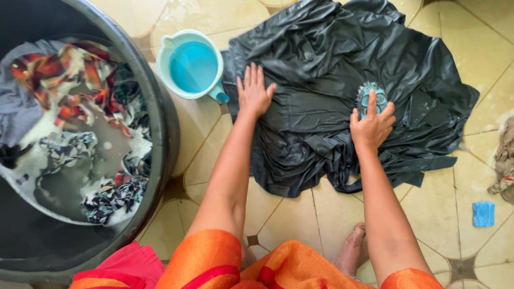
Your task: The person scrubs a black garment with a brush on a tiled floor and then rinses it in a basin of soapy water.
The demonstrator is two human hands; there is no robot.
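Dark wet garment (321, 80) lies spread on the tiles beside the pale blue jug (194, 67); left hand (253, 92) presses flat, fingers splayed, right hand (371, 126) clutches a scrub brush (370, 98). Soapy cloth could slip and bunch under hard strokes.

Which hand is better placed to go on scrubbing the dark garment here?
The right hand, most likely: it already grips the scrub brush on the dark garment. The left hand lies flat on the cloth beside the light blue jug, pinning it down.
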